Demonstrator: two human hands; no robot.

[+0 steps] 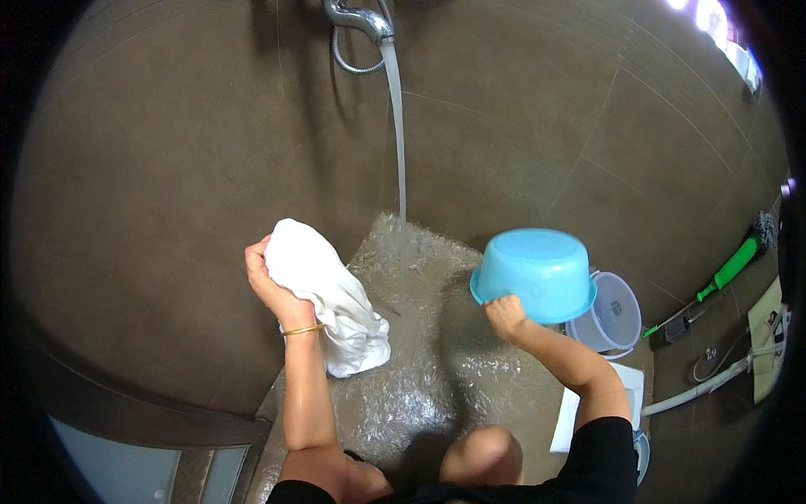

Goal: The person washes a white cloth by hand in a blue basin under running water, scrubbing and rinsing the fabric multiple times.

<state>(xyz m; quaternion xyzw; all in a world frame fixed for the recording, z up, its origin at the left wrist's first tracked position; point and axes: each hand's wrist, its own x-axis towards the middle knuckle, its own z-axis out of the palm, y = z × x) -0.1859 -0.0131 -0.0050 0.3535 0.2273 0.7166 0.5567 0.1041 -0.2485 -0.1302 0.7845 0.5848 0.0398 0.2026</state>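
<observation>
A bunched white cloth [323, 290] hangs from my left hand [281, 290], whose fingers are closed around its upper part. Its lower end droops beside my wrist, which wears a gold-coloured bangle. My right hand [505, 317] grips the rim of a light blue plastic basin [537, 267]. The basin is turned upside down, its base facing up, and its inside is hidden. Between the two hands, a stream of water [397, 126] falls from a chrome tap [361, 21] onto the wet floor [403, 395].
A pale translucent bucket [617, 312] stands right of the basin, near a white flat panel [634, 382]. A green-handled brush [730, 267] leans by the right wall, with a white pipe [697, 391] below. Brown tiled wall [168, 168] rises behind; a door [126, 458] shows lower left.
</observation>
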